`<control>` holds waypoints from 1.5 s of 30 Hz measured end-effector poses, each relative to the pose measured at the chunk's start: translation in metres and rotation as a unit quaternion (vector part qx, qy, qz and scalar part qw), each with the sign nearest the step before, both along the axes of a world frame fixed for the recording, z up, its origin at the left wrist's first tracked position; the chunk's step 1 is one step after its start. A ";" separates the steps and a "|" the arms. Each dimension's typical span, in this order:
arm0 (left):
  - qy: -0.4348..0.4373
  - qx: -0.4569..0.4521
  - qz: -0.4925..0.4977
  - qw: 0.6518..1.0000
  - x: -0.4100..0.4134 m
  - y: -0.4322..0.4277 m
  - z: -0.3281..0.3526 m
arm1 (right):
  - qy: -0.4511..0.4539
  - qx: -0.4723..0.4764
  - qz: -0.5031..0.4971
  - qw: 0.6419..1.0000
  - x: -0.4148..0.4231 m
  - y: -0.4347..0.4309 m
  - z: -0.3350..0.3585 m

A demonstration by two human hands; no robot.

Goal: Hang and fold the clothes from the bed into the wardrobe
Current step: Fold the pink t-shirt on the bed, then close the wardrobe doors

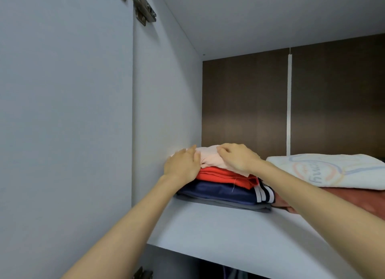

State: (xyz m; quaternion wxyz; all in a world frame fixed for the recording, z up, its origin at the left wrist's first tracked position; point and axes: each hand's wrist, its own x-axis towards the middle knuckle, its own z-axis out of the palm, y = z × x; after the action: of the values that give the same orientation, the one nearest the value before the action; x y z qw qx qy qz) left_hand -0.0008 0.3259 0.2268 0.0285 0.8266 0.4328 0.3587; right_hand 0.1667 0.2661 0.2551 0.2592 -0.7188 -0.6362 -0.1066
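Two bare forearms reach up past the smooth, matte grey door (62,112) on the left to a shelf (208,226) of the same pale laminate, thick and square-edged; on it, hard against the wardrobe's side wall (166,91), sits a neat stack of folded clothes; a thin grey garment (229,205) lies at the bottom, then a slick navy garment (218,192) with white stripes at its right end, then a red garment (223,176) with a loose thread hanging, and on top a soft, creased pale pink garment (210,159); the left hand (182,166) lies flat against the left side of the pile, fingers straight and together, touching the pink cloth; the right hand (237,159) rests on top with its fingers curled down into the pink fabric, which bunches under them; just beside the stack to the right, a plump white towel (333,170) with pastel print and lettering lies on a rust-red cloth (343,199); behind everything stands a dark brown wood-grain back panel (245,104) split by a pale upright strip (289,104); a shiny metal hinge (141,6) sits high on the door.
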 end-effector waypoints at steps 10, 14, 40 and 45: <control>-0.083 0.056 -0.059 0.993 -0.029 -0.076 0.012 | -0.084 0.094 -0.032 0.992 -0.033 -0.104 -0.008; -0.085 0.077 -0.065 0.991 -0.049 -0.113 0.000 | -0.058 0.110 -0.025 0.992 -0.042 -0.144 -0.024; -0.103 0.122 0.012 0.987 -0.272 -0.426 -0.117 | 0.117 0.133 0.099 0.979 -0.212 -0.421 -0.115; -0.132 0.197 0.068 0.969 -0.319 -0.435 -0.142 | 0.132 0.146 0.155 0.968 -0.275 -0.418 -0.111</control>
State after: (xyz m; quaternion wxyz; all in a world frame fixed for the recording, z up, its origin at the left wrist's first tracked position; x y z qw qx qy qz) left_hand -0.3199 -0.1093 0.0847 -0.1025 0.7298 0.4013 0.5439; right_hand -0.1087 -0.1521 0.1445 0.4561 -0.5740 -0.6773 -0.0610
